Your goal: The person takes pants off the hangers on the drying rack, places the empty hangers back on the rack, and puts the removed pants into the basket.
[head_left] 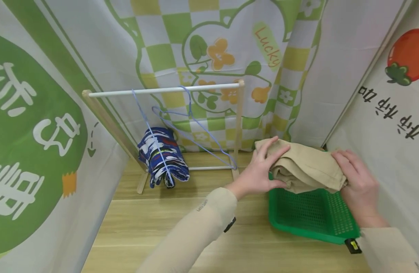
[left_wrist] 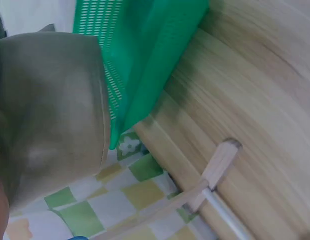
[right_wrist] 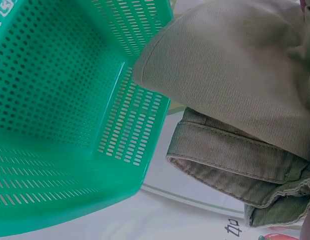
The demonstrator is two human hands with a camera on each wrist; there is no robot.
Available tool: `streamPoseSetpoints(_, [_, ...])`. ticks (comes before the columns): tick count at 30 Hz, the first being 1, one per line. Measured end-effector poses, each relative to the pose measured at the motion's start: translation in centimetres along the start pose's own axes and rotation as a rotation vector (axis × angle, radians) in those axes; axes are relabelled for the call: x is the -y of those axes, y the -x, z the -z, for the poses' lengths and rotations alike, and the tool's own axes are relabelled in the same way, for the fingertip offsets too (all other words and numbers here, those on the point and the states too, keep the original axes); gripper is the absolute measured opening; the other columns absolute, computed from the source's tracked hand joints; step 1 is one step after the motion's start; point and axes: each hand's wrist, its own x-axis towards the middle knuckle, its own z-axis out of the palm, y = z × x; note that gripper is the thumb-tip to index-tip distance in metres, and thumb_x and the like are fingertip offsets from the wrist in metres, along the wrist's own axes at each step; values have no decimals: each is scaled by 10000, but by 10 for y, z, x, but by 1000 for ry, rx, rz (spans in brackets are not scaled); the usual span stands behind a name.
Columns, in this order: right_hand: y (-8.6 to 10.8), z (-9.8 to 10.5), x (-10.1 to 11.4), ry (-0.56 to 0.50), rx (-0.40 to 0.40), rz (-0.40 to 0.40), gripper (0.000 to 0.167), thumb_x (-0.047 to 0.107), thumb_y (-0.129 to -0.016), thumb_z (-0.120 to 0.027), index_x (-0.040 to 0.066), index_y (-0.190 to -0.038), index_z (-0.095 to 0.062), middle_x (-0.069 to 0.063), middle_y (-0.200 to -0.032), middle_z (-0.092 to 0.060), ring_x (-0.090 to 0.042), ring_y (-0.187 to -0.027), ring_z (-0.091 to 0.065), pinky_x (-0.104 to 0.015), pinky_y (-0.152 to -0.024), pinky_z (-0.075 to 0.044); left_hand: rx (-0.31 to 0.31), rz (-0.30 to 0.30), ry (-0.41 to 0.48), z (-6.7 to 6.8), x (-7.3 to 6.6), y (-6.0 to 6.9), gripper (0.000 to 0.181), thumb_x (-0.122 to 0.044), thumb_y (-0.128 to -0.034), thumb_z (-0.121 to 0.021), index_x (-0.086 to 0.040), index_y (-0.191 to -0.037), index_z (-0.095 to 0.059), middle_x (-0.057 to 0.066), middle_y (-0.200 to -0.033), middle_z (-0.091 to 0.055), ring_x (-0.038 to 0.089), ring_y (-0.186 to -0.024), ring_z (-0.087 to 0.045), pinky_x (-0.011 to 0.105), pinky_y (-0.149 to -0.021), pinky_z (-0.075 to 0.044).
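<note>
Left hand [head_left: 259,171] and right hand [head_left: 359,186] clamped on a folded beige cloth garment [head_left: 310,163] above a green perforated plastic basket [head_left: 300,212]

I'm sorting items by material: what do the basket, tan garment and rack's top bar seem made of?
Basket: likely plastic, slightly glossy, with moulded slots.
Tan garment: probably matte cotton twill, from its fine ribbed weave.
Top bar: perhaps coated metal, given its even white sheen; plastic possible.

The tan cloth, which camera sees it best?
The head view: it fits nearly the whole cloth in. The left wrist view shows one side, cut off; the right wrist view shows folds and stitching, also cut off.
</note>
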Motion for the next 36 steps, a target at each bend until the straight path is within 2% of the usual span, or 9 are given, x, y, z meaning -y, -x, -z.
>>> streamPoseSetpoints(3, [-1, 0, 1, -6, 6, 2, 210, -46, -942, -648, 22, -1116, -744, -203, -1085, -735, -461, -982, -683, -294, -1097, -484, 9, -81, -269, -7, 4, -2, 1070, -327, -823, -882, -258, -1631, -185, 59, -1712, -2, 409, -1486, -329, 650, -1160, -342])
streamPoseSetpoints(6, [-2, 0, 2, -8, 0, 12, 243, -92, -912, -656, 21, -1107, -743, -208, -1074, -734, -466, -977, -688, -307, -1091, -493, -46, -144, -472, -13, 8, -3, 960, -159, -884, -818, -279, -1624, -217, 45, -1702, -116, 441, -1214, -565, 445, -887, -600])
streamPoseSetpoints(9, [-2, 0, 3, -7, -8, 25, 282, -131, -872, -668, 22, -1096, -744, -209, -1063, -735, -472, -962, -692, -323, -1082, -503, -164, -193, -664, -17, 13, -4, 822, -7, -938, -678, -281, -1609, -290, 33, -1647, -300, 321, -890, -565, 284, -617, -538])
streamPoseSetpoints(14, [-1, -1, 4, -10, -4, 28, 281, -127, -864, -670, 19, -1093, -742, -209, -1070, -734, -487, -948, -686, -326, -1083, -503, -331, -274, -910, -20, 18, -11, 497, -44, -1063, -480, -250, -1516, -468, 22, -1499, -525, 273, -850, -547, 328, -779, -549])
streamPoseSetpoints(20, [0, -3, 2, -13, 6, 21, 235, -78, -905, -663, 19, -1105, -741, -214, -1084, -732, -488, -969, -685, -334, -1088, -500, -457, -349, -936, -22, 24, -20, 358, -88, -1101, -391, -213, -1273, -679, 19, -1334, -650, 290, -924, -617, 368, -838, -550])
streamPoseSetpoints(26, [1, -5, -6, -5, 15, 1, 253, -97, -898, -659, 18, -1109, -738, -210, -1085, -731, -473, -991, -687, -314, -1095, -489, -366, -246, -850, -25, 22, -22, 322, -83, -1065, -512, -221, -1320, -653, 88, -1479, -541, 397, -1128, -606, 422, -1041, -536])
streamPoseSetpoints(30, [2, -6, -12, 5, 12, -9, 296, -139, -869, -659, 19, -1108, -735, -208, -1087, -731, -473, -995, -685, -345, -1088, -499, -306, -182, -745, -26, 21, -23, 407, -35, -1026, -585, -230, -1383, -610, 145, -1578, -426, 494, -1264, -538, 422, -958, -593])
streamPoseSetpoints(33, [1, -7, -17, 11, 11, -8, 300, -133, -865, -665, 26, -1110, -736, -207, -1095, -730, -463, -1037, -687, -403, -1073, -515, -281, -169, -757, -27, 22, -26, 441, -15, -1023, -586, -228, -1409, -590, 139, -1595, -412, 490, -1298, -519, 409, -955, -595])
streamPoseSetpoints(36, [-1, -8, -23, 11, 14, 2, 281, -100, -873, -672, 29, -1115, -734, -207, -1100, -728, -452, -1066, -685, -451, -1059, -523, -266, -171, -846, -29, 23, -31, 420, -57, -1030, -588, -233, -1411, -589, 85, -1571, -465, 463, -1304, -515, 474, -1105, -489])
